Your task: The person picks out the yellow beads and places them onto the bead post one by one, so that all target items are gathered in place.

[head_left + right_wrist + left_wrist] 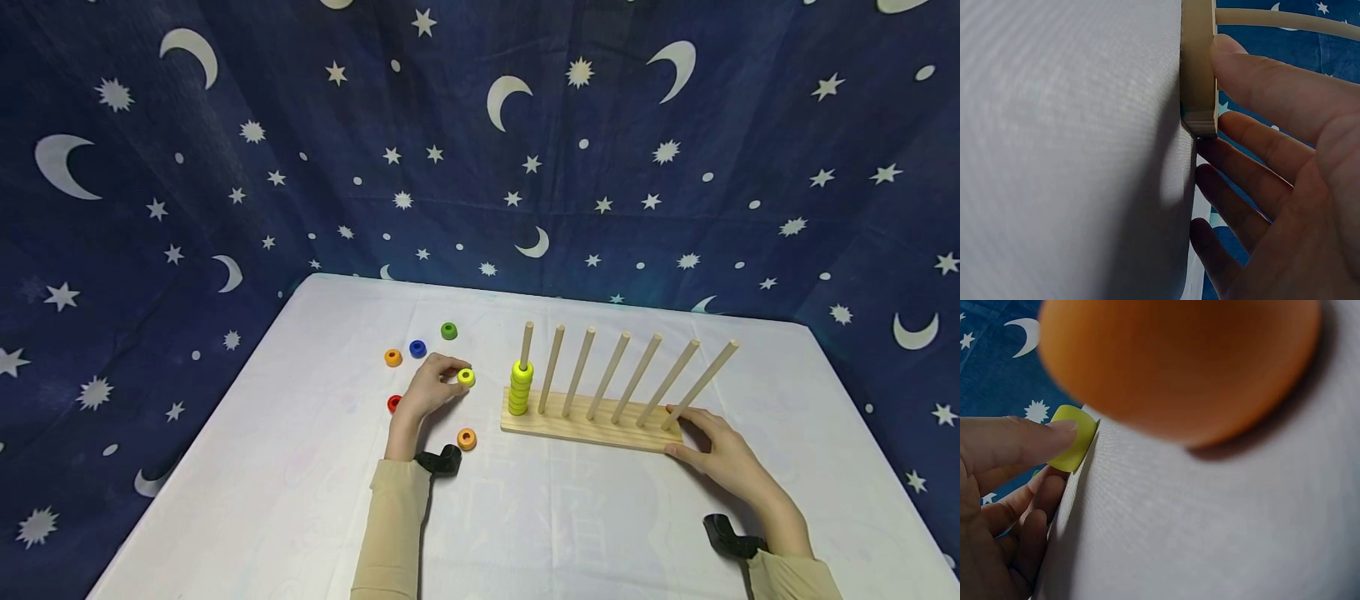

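In the head view my left hand [431, 388] pinches a yellow ring bead [466, 377] between thumb and fingers, at table height left of the peg rack. The left wrist view shows the thumb pressed on the side of this yellow bead [1074, 439]. A wooden peg rack [592, 429] carries several upright pegs; yellow beads [519, 392] are stacked on its leftmost peg, and the other pegs are bare. My right hand [712, 450] grips the rack's right end. In the right wrist view the thumb lies on the wooden base [1199, 75], with the other fingers spread around its end.
Loose beads lie around my left hand: green [448, 331], blue [417, 348], orange [393, 357], red [394, 403] partly hidden by the hand, and another orange one [467, 439] nearer me. A white cloth [585, 517] covers the table. Behind hangs a dark blue star-patterned curtain [465, 100].
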`<act>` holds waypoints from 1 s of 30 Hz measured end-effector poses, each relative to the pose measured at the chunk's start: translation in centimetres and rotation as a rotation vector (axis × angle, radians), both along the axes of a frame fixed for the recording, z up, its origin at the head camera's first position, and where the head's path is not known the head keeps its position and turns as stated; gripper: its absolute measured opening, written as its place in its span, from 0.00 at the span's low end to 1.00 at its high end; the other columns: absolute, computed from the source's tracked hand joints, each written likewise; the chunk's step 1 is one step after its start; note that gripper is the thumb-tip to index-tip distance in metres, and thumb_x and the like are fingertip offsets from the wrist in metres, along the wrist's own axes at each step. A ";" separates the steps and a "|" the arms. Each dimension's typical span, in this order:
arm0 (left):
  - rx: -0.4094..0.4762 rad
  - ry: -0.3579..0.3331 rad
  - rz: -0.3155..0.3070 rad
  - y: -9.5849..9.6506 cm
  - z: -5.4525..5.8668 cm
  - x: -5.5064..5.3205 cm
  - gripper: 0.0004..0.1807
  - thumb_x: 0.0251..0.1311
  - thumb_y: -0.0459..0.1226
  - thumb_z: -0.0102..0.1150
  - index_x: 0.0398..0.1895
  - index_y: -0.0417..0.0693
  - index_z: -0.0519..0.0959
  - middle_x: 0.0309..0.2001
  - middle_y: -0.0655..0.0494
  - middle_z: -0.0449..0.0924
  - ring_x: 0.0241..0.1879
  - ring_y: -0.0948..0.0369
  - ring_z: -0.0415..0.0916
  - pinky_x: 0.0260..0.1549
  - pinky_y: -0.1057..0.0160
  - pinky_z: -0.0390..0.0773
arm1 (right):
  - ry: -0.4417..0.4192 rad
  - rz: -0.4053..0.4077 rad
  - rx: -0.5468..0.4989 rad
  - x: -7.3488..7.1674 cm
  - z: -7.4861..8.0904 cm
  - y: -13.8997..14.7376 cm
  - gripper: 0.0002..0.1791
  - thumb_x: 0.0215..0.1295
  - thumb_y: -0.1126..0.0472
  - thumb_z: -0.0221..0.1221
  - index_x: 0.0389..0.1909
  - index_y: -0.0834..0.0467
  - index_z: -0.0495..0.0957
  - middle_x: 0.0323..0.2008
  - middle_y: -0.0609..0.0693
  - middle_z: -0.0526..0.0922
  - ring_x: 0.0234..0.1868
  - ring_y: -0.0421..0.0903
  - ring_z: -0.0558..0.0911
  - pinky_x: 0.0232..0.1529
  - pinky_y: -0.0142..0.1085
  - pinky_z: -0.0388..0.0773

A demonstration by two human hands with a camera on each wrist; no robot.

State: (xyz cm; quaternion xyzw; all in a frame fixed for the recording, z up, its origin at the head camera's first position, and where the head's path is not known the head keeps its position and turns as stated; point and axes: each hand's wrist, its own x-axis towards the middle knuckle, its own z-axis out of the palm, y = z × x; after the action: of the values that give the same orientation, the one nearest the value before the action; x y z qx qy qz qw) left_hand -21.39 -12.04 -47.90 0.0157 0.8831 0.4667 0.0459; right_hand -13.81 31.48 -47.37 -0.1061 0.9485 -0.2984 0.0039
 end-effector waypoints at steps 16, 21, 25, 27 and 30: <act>0.008 -0.039 0.029 -0.1 0.0 -0.2 0.15 0.52 0.32 0.67 0.45 0.45 0.82 0.48 0.49 0.75 0.47 0.55 0.72 0.53 0.55 0.74 | -0.015 -0.001 0.000 0.0 0.2 -0.1 0.35 0.56 0.52 0.67 0.62 0.63 0.70 0.61 0.68 0.71 0.63 0.71 0.64 0.58 0.67 0.59; 0.048 -0.032 0.042 -0.1 0.2 -0.2 0.16 0.51 0.32 0.67 0.45 0.43 0.82 0.44 0.48 0.76 0.42 0.56 0.72 0.46 0.60 0.74 | -0.006 0.003 -0.002 0.0 0.2 0.0 0.35 0.56 0.52 0.68 0.62 0.63 0.70 0.60 0.68 0.72 0.63 0.71 0.65 0.58 0.67 0.59; 0.127 -0.048 0.083 -0.1 0.5 -0.2 0.17 0.51 0.31 0.66 0.46 0.42 0.81 0.41 0.48 0.78 0.40 0.58 0.73 0.41 0.65 0.73 | -0.010 0.004 -0.004 0.0 0.1 0.0 0.36 0.56 0.52 0.67 0.62 0.63 0.69 0.60 0.68 0.71 0.63 0.71 0.65 0.58 0.67 0.59; 0.151 -0.053 0.098 -0.1 0.7 -0.2 0.17 0.51 0.31 0.65 0.47 0.42 0.80 0.41 0.48 0.79 0.40 0.57 0.74 0.40 0.65 0.74 | -0.010 0.005 -0.004 0.0 0.1 0.0 0.36 0.56 0.51 0.67 0.62 0.63 0.69 0.60 0.68 0.71 0.63 0.71 0.65 0.58 0.67 0.59; 0.147 -0.039 0.106 -0.2 1.2 -0.1 0.17 0.52 0.32 0.65 0.48 0.43 0.80 0.42 0.47 0.81 0.42 0.57 0.77 0.43 0.63 0.76 | -0.003 0.006 -0.006 -0.1 0.0 0.0 0.35 0.56 0.52 0.67 0.62 0.63 0.70 0.60 0.68 0.72 0.63 0.71 0.65 0.58 0.67 0.59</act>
State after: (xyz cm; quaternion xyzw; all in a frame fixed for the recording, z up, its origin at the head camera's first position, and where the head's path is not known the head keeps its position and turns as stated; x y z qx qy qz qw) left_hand -21.48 -12.20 -46.65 -0.0367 0.8451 0.5320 0.0369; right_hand -13.86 31.46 -47.33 -0.1083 0.9472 -0.3016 0.0055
